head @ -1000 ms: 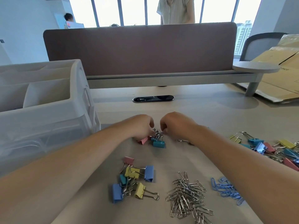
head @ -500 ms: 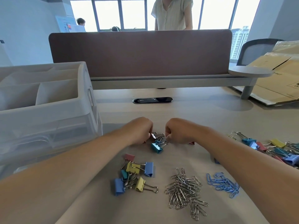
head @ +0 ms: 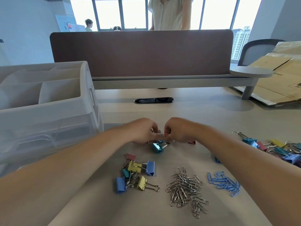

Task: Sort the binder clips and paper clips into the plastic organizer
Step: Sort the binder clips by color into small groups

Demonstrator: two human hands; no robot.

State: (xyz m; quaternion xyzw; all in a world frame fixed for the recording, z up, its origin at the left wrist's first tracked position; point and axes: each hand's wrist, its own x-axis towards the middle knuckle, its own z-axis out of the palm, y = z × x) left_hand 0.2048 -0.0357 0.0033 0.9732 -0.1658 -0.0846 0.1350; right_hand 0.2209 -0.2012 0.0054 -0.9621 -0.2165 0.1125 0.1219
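Left grip [head: 143, 130], right grip [head: 177, 130] pinch clips [head: 157, 147]; carton [head: 276, 67] maybe reads "pico".

desk [head: 203, 115] | organizer [head: 48, 115] left | binder clips [head: 134, 166], paper clips [head: 185, 188] centre | cardboard [head: 276, 85] right

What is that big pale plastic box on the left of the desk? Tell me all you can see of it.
It is a plastic organizer of frosted, see-through white plastic, standing upright on the desk at the far left, partly cut off by the picture's edge. Thin walls split its open top into several compartments; no clips show in them. Below, the front looks like shallow drawers. Only the desk plainly touches it.
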